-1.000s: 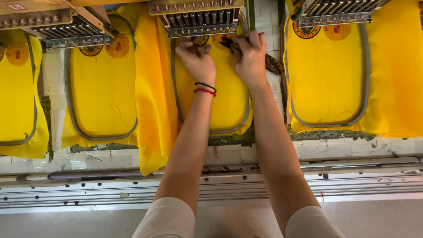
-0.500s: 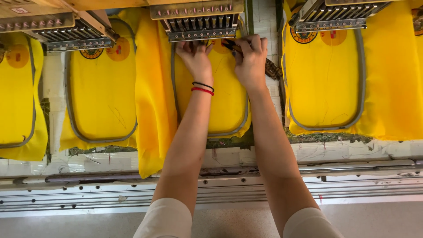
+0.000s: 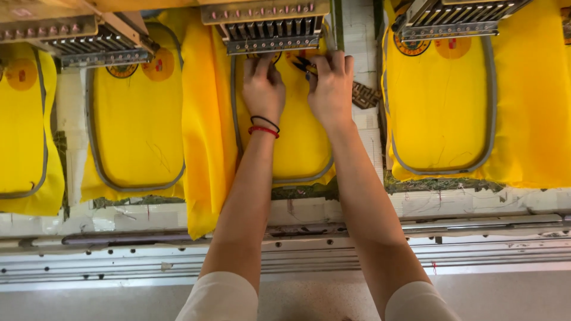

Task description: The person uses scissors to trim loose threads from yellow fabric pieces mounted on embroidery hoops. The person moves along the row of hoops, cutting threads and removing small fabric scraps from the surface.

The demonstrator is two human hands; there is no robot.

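The left hand point(image 3: 262, 86) lies flat, fingers together, on the yellow cloth point(image 3: 297, 139) stretched in the middle hoop point(image 3: 303, 178), just under the needle head point(image 3: 270, 27). The right hand point(image 3: 330, 86) is pinched on small snips point(image 3: 304, 65) at the cloth's top edge. So close to the needles, the snips could nick the cloth or catch a thread

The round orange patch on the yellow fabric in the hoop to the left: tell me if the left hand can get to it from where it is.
Probably yes. The left hand rests flat on the middle hoop's yellow fabric. The round orange patch lies uncovered beside the neighbouring needle head; only a loose yellow fabric fold hangs between.
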